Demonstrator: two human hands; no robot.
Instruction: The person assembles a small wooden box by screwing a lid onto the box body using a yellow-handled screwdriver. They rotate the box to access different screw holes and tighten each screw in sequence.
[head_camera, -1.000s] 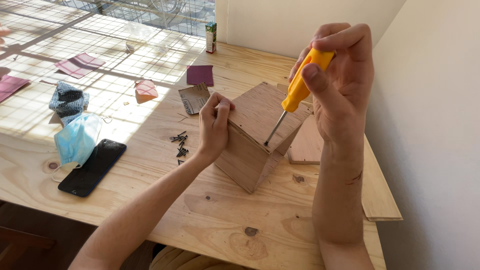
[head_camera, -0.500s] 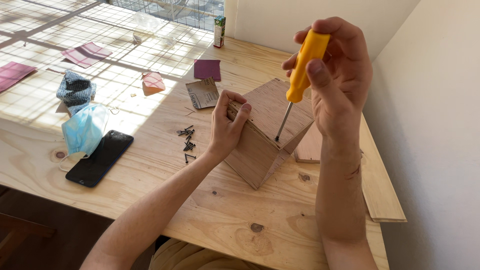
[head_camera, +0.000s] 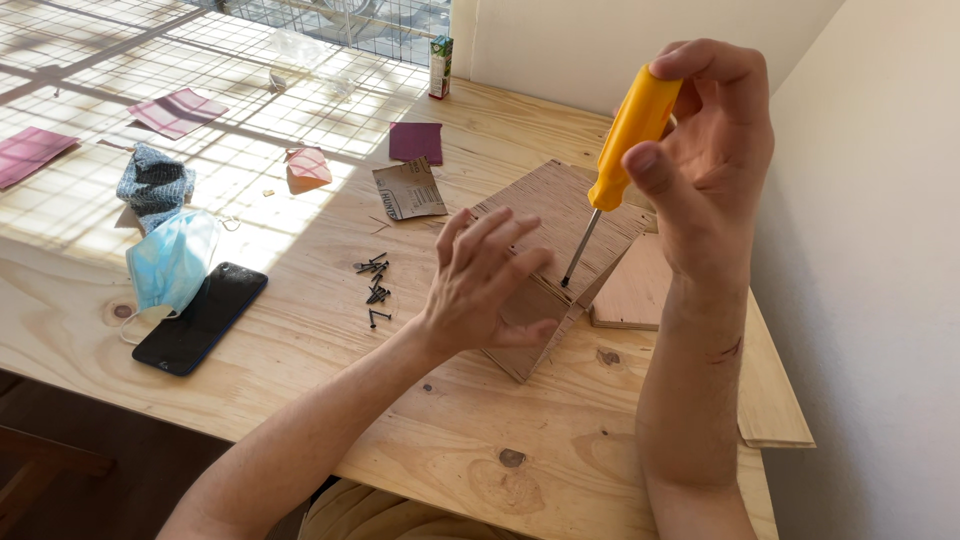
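— On the pale knotty pine table (head_camera: 300, 390), what is sitting at centre?

— One angular plywood box (head_camera: 560, 260) with a grainy face is lying there. One left hand (head_camera: 480, 285) is pressing on its 9 o'clock side, fingers spread wide, gripping nothing.

— And at 1 o'clock?

— One right hand (head_camera: 710, 170) is curling closed around a smooth yellow-handled screwdriver (head_camera: 612, 170), its steel tip touching the box.

— Anything loose?

— One small pile of black screws (head_camera: 374, 285) is lying at 9 o'clock, beyond it one glossy black phone (head_camera: 200, 318) under one blue pleated face mask (head_camera: 172, 262).
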